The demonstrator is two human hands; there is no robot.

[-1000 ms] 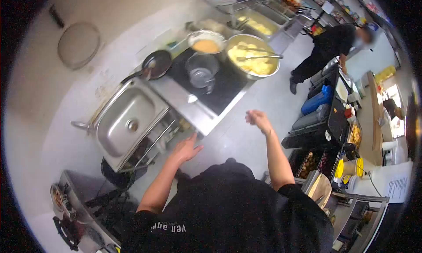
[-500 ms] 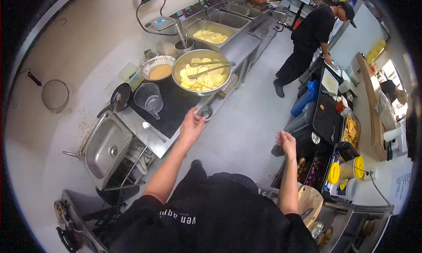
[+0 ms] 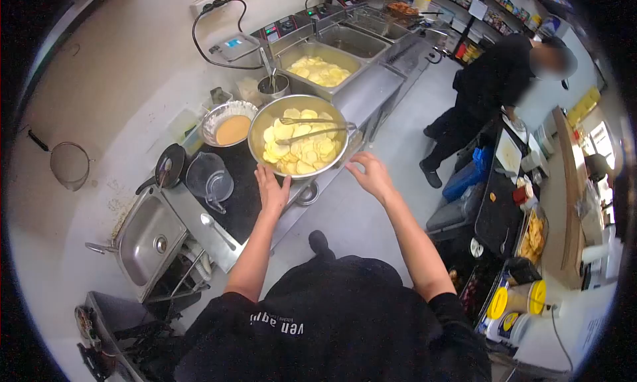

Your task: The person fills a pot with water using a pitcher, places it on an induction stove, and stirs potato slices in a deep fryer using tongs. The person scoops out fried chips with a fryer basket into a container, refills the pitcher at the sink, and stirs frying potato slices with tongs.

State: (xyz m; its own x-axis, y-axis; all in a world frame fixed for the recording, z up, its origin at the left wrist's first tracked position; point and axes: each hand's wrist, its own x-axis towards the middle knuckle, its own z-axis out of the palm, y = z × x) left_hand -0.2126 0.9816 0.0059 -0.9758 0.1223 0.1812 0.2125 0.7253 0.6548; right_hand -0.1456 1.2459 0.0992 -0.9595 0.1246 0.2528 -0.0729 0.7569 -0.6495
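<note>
A large metal bowl full of thin yellow potato slices stands on the counter, with metal tongs lying across the slices. My left hand is at the bowl's near left side, fingers spread and upright; I cannot tell whether they touch the metal. Just off the bowl's near right side is my right hand, thumb and fingers apart and holding nothing. Beside the bowl sit a smaller bowl of tan batter and a clear plastic jug.
Behind the bowl, a fryer basin holds more slices in liquid. A sink and a spoon lie at left. A person in black works at the right-hand counter, where a cutting board lies. A small metal dish shows below the counter edge.
Both hands have moved to the bowl, the right one swinging in from the right. The view has shifted, and the other person leans further over the right-hand counter.
</note>
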